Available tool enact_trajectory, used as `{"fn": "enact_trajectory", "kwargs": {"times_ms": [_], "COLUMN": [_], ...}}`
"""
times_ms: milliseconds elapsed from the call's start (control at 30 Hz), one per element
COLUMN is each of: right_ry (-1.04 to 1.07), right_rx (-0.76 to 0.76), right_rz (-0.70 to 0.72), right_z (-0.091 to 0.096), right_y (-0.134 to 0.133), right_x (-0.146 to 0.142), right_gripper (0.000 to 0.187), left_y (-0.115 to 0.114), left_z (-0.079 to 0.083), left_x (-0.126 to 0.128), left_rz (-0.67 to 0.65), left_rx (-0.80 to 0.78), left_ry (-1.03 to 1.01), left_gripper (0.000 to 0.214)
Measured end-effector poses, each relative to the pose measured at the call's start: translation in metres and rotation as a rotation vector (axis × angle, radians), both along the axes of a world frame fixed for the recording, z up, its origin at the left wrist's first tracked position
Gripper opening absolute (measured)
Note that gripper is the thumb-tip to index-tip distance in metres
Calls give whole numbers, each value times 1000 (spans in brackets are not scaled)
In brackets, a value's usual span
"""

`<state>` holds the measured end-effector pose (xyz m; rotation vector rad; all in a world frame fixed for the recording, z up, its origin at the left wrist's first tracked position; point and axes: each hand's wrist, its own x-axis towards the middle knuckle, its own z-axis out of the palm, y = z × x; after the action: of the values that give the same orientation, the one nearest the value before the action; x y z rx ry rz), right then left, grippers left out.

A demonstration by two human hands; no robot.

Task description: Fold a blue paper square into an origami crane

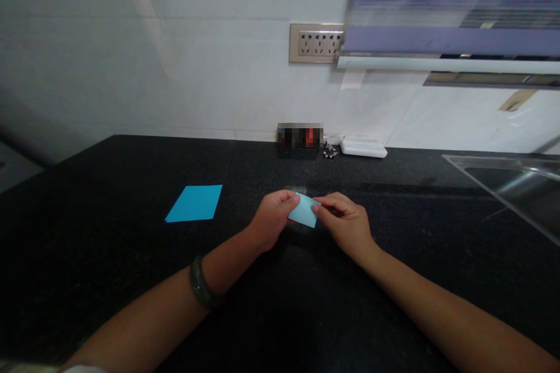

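A small folded piece of light blue paper [303,211] is held between both hands just above the black countertop [131,256]. My left hand [272,220] pinches its left edge with closed fingers; a dark bangle sits on that wrist. My right hand [345,222] pinches the right edge, fingers curled. A second, flat sheet of blue paper [195,203] lies on the counter to the left of my left hand, apart from it.
A steel sink [516,186] is set into the counter at the right. A white flat object [364,147] and a small dark item lie by the back wall. A wall socket panel [315,43] and a range hood [450,17] hang above.
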<state>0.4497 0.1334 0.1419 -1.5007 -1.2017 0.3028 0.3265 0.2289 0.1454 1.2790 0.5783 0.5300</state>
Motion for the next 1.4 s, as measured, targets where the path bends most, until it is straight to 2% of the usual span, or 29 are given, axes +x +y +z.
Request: {"fn": "enact_trajectory", "kwargs": {"times_ms": [133,267,433,1167,1400], "right_ry": [-399,-774,-996,-1042,-987], "right_rx": [129,172,194,129,111], "right_rz": [42,127,181,206,235], "right_z": [-2,-7,-8,-2,0], "right_y": [-4,-7,-7,-8,-8], "right_x": [7,19,27,22,19], "right_gripper": [23,29,31,28,28], "left_y": [0,1,1,-1,-1], "left_z": [2,3,2,3,-3], "left_x": [0,0,-1,-1,0], "left_rz": [-11,-45,-69,-56,-18], "left_rx": [-14,-42,-45,-71,0], "left_ry": [7,-7,-13,-21,-13], "left_gripper": [23,22,21,29,27]}}
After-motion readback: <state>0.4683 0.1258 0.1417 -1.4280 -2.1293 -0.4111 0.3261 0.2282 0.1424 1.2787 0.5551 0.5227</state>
